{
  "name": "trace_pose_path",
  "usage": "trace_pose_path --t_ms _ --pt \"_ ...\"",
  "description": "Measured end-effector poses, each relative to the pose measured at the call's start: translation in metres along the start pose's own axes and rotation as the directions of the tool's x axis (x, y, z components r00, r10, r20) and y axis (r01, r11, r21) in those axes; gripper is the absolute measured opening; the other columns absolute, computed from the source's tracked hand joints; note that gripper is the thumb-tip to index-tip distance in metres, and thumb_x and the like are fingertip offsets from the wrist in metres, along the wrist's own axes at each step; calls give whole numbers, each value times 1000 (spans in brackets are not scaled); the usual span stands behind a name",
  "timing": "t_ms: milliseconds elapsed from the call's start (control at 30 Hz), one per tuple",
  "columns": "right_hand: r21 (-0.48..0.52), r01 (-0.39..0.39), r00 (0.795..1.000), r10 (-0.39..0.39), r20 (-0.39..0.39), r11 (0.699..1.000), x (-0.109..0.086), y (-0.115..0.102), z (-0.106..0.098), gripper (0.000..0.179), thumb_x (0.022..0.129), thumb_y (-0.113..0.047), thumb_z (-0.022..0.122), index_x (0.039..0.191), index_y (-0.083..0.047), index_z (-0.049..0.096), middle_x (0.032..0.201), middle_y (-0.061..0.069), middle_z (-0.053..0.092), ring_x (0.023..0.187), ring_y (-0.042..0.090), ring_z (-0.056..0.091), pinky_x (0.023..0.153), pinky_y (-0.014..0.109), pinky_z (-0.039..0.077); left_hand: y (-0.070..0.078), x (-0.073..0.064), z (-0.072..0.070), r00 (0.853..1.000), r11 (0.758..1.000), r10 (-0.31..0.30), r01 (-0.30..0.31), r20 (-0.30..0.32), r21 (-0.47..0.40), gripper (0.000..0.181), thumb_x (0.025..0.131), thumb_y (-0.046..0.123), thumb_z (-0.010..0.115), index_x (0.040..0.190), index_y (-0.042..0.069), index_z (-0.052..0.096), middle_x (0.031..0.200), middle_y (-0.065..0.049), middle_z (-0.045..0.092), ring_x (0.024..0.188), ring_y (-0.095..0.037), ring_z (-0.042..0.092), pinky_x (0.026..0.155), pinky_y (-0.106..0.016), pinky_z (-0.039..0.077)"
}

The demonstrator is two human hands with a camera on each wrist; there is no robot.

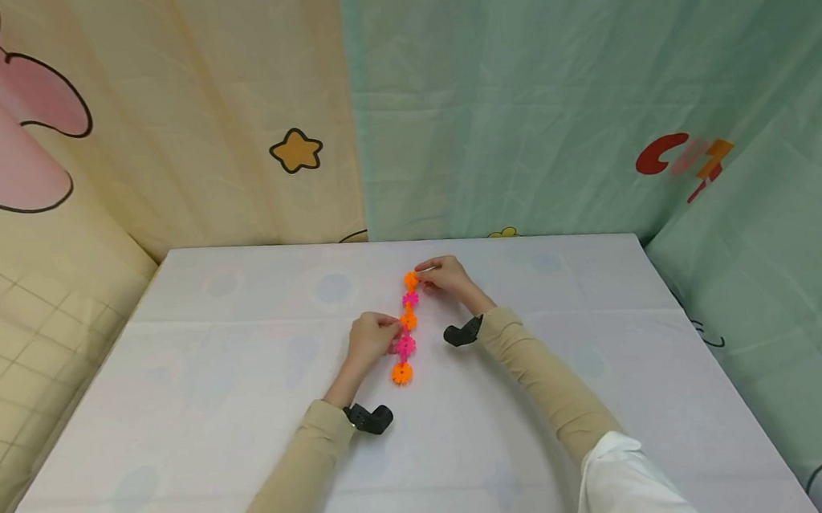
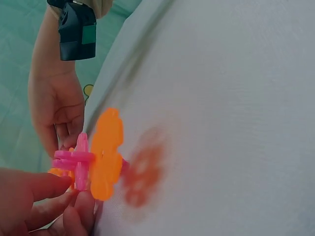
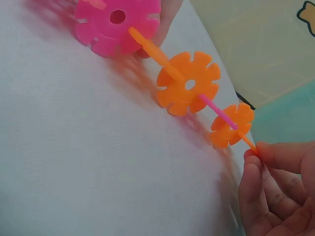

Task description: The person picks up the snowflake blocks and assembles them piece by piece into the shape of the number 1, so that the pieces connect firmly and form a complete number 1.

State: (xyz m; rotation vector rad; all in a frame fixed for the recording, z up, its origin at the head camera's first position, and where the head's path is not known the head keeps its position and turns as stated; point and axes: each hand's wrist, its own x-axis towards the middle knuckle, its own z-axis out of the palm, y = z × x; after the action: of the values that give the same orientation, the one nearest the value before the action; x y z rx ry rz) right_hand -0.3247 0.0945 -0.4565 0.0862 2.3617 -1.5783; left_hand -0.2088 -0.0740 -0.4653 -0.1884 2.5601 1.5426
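Note:
A chain of slotted plastic snowflake discs (image 1: 409,319), orange and pink by turns, runs away from me above the white table. My left hand (image 1: 370,339) pinches the chain near its middle, between finger and thumb. At the far end, my right hand (image 1: 449,277) pinches an orange disc (image 3: 248,142) that stands edge-on in the right wrist view. The near end is an orange disc (image 1: 402,374), which looks large in the left wrist view. A pink disc (image 3: 110,29) partly hides my left fingers in the right wrist view.
The table (image 1: 200,434) has a white cloth with pale spots. Its far edge meets a printed curtain (image 1: 486,106), with more curtain along both sides. Each wrist wears a black camera (image 1: 370,419).

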Motion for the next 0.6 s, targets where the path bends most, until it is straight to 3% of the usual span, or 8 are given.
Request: trace_pose_path --t_ms 200,367,500,600 --pt "24 -4 1000 5 -16 1000 -1 1 3 26 89 -17 68 110 -2 70 72 0 62 56 10 56 57 15 49 5 -3 3 1000 998 -10 12 -25 54 22 92 14 62 107 0 70 82 -11 69 48 -11 60 50 -20 49" --pt "15 19 1000 -19 -19 1000 -3 1 4 26 89 -17 68 110 -1 69 69 -1 61 53 8 56 56 14 49 6 -3 5 1000 999 -20 19 4 46 23 93 14 60 110 2 69 84 -11 68 46 -12 61 47 -19 46" --pt "-29 54 998 -54 -15 998 -5 1 3 27 90 -19 67 111 -2 69 73 2 63 55 9 56 57 15 49 5 -3 4 1000 998 -20 19 13 56 22 93 14 61 110 3 69 84 -11 68 47 -12 61 48 -19 46" --pt "-107 114 993 -117 -24 988 -10 3 -3 27 92 -21 64 112 -4 68 85 7 67 63 13 58 61 18 50 3 -3 -1 1000 998 -21 20 21 60 24 94 15 60 112 3 68 85 -9 68 50 -12 60 50 -19 45"
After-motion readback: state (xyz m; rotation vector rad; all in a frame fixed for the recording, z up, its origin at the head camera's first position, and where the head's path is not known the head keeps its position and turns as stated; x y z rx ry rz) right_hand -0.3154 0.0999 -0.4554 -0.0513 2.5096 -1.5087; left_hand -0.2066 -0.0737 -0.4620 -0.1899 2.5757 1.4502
